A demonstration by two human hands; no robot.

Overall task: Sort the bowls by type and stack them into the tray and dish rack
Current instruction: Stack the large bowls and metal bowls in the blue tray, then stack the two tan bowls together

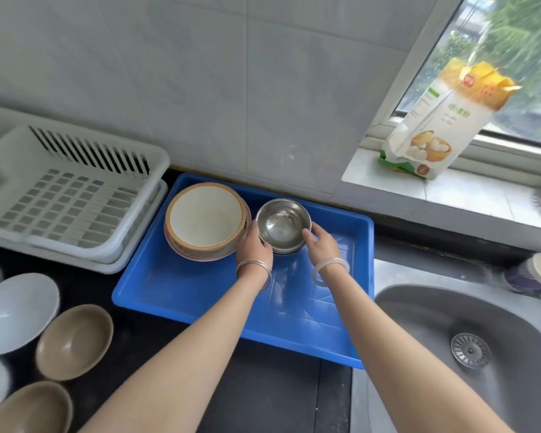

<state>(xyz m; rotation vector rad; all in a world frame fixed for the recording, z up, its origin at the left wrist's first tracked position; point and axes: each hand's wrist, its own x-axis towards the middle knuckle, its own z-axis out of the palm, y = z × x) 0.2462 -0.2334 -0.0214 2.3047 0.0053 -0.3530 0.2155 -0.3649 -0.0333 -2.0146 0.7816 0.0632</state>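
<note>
Gently: left hand (255, 245) and right hand (322, 245), fingers curled, grip the steel bowl stack (283, 223); seat it level near the far edge of the blue tray (200, 292).

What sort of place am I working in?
Likely a home kitchen: a steel sink at right, a white dish rack by the tiled wall, a flour bag on the windowsill.

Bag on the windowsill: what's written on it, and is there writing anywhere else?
Bag: large green Chinese characters, too blurred to read surely.
Its red logo and small print: too blurred.
Blue tray, bowls, dish rack: no writing shows.
</note>
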